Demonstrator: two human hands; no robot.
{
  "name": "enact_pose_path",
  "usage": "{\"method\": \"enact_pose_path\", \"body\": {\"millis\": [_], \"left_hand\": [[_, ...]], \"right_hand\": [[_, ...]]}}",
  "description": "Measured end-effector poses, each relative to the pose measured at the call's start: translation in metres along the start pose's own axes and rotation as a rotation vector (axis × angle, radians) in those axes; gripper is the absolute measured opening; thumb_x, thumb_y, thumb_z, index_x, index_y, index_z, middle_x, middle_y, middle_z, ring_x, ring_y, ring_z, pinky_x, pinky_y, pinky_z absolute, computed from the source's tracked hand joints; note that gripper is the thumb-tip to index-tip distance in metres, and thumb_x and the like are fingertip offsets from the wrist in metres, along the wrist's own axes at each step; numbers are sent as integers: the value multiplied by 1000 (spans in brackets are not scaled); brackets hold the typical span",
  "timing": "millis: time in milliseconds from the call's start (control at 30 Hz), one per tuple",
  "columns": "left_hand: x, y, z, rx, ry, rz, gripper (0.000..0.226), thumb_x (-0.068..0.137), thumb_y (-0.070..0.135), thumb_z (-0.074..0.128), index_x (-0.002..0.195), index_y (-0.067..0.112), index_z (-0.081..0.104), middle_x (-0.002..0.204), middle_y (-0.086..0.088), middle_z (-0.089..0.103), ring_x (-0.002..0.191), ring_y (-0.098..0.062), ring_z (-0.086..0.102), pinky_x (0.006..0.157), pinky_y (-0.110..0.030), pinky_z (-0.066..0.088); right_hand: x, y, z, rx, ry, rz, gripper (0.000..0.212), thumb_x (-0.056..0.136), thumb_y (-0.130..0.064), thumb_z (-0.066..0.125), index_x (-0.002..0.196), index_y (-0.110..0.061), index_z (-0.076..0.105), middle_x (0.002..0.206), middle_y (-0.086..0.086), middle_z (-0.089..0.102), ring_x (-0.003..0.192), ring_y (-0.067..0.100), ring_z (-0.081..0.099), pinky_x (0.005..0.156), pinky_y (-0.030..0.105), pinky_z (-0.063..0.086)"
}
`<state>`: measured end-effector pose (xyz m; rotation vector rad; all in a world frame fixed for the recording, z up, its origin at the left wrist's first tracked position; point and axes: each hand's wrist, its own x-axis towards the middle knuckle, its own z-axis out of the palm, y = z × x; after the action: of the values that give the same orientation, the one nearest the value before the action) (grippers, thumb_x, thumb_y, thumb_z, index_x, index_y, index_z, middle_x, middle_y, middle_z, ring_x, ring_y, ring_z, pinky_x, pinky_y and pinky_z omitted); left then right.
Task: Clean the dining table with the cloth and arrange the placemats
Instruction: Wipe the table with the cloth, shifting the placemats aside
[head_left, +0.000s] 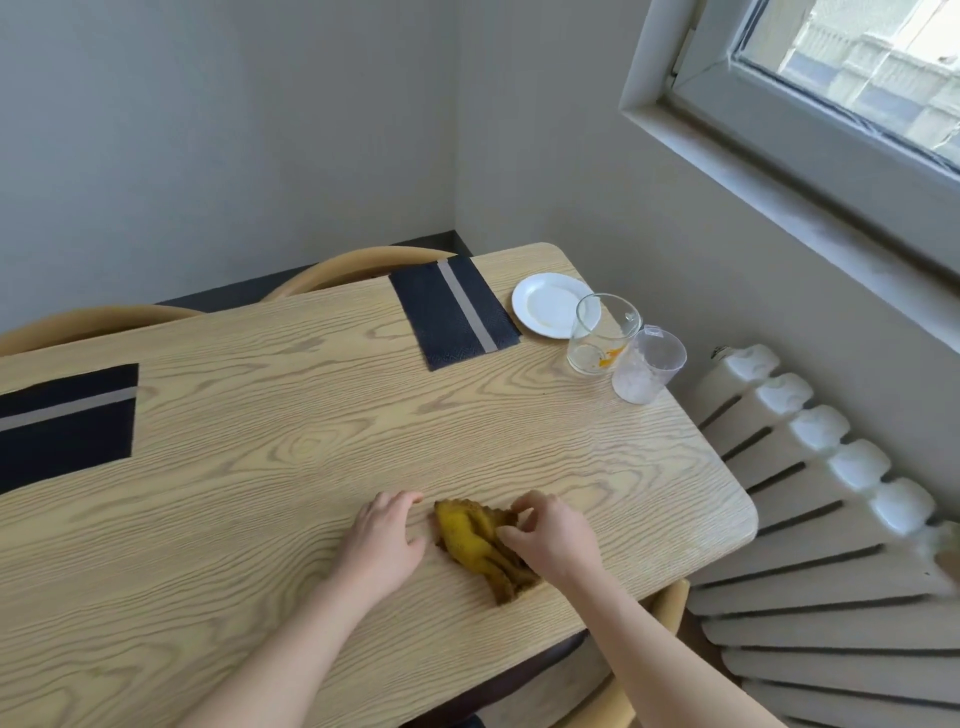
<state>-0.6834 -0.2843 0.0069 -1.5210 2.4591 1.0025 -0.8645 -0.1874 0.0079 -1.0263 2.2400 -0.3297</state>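
A crumpled yellow cloth (475, 543) lies on the light wooden dining table (291, 457), near its front right edge. My right hand (550, 532) pinches the cloth's right side between its fingers. My left hand (384, 540) rests flat on the table just left of the cloth, fingers apart, its thumb close to the cloth's edge. One dark placemat with a grey stripe (452, 312) lies at the far edge of the table. A second dark placemat (62, 421) sits at the left, cut off by the frame.
A white plate (548, 304), a clear glass jug with orange residue (597, 332) and a frosted plastic cup (647, 371) stand at the far right corner. Wooden chair backs (358, 265) show behind the table. A white radiator (831, 519) runs along the right wall under a window.
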Motion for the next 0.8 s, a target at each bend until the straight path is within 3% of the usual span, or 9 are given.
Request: {"method": "enact_pose_path", "body": {"millis": [167,267,367,467,533,667,800], "left_hand": [[0,6,2,-92,-54,4,55,91,27,57,142,25,35,148,3,34,135,-16,35,113,-33,30],[1,9,-2,-151,-74,27,62,87,24,60,142,31,32,149,5,31,136,-15,33,112,-36,31],[4,13,-8,-260,-95,77,64,79,17,67,134,37,42,144,10,35,134,-13,33,112,-34,30],[10,19,-16,-344,-73,118,39,71,12,72,101,34,61,132,12,47,128,-9,41,108,-26,30],[14,23,-24,-386,-30,103,32,66,16,75,89,34,62,127,14,53,124,-7,46,107,-28,33],[17,34,-45,-464,-34,114,50,60,13,77,97,40,55,108,23,59,109,-2,52,96,-29,42],[14,41,-62,-387,-52,151,28,66,14,73,90,26,68,102,12,63,99,-8,59,87,-25,47]], "right_hand": [[3,-20,0,56,-51,-2,10,70,-23,66,75,-23,57,81,-6,60,70,9,54,49,21,38],[5,-35,-20,318,-141,-46,9,69,-17,66,69,-20,58,69,-5,60,62,10,53,51,23,44],[1,-53,-46,519,-220,-100,12,73,-8,62,71,-20,60,65,-4,61,54,10,48,48,21,41],[0,-70,-66,606,-211,-129,18,76,-1,59,76,-18,64,62,-5,62,54,8,50,48,17,41],[-1,-80,-76,669,-219,-159,22,76,3,56,80,-15,67,63,-3,64,57,9,55,54,20,47],[-6,-96,-98,738,-233,-250,28,77,9,49,83,-9,69,63,-1,64,56,6,58,53,18,47],[-11,-111,-117,769,-175,-304,29,78,8,48,82,-9,72,65,1,64,57,6,59,51,16,45]]}}
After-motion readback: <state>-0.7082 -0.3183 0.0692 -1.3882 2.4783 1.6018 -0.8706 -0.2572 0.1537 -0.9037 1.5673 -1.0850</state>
